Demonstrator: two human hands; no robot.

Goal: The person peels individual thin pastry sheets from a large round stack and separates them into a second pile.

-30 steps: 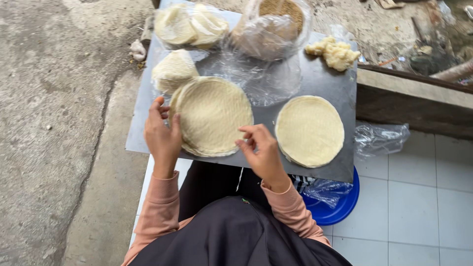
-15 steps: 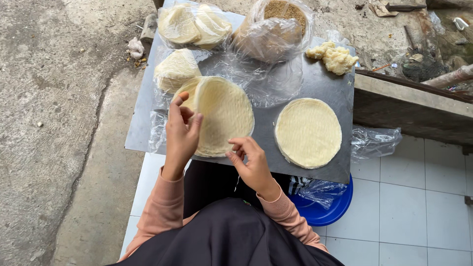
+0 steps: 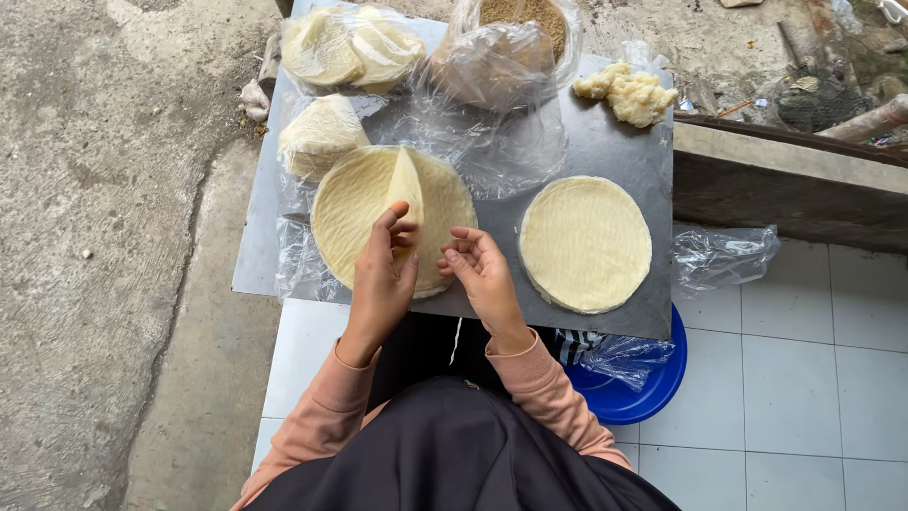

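Hands are working over a stack of pale round pastry wrappers (image 3: 355, 213) lying on the grey metal tabletop (image 3: 605, 142). The left hand (image 3: 383, 274) is pinching a folded, cone-shaped wrapper sheet (image 3: 409, 194) and holding it upright above the stack, while the right hand (image 3: 482, 274) is hovering just beside it, fingers loosely curled and holding nothing. A second round wrapper stack (image 3: 584, 243) is sitting to the right, apart. Plastic-wrapped bundles of folded wrappers (image 3: 350, 47) are lying along the far edge.
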